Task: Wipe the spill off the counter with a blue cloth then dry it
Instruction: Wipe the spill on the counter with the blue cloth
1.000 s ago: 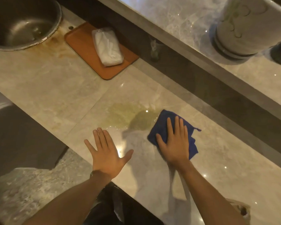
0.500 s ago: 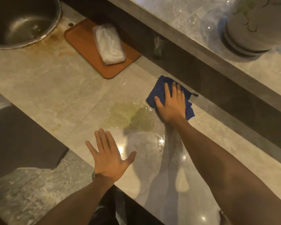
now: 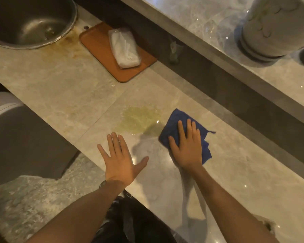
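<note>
A yellowish spill (image 3: 140,120) lies on the pale marble counter (image 3: 63,95). Just right of it is a folded blue cloth (image 3: 172,125), pressed flat under my right hand (image 3: 186,146), whose fingers are spread over it. The cloth's left edge touches the wet patch. My left hand (image 3: 119,158) rests palm down on the counter near the front edge, fingers apart, holding nothing, just below the spill.
A metal sink (image 3: 28,21) sits at the far left, with brown stains beside it. An orange tray (image 3: 102,55) carries a wrapped white packet (image 3: 125,48). A raised ledge at the back holds a large white pot (image 3: 274,27). A grey chair (image 3: 21,142) stands at lower left.
My right hand pulled the blue cloth back toward me from the far side of the counter, ending beside the spill's right edge. My left hand stayed in place.
</note>
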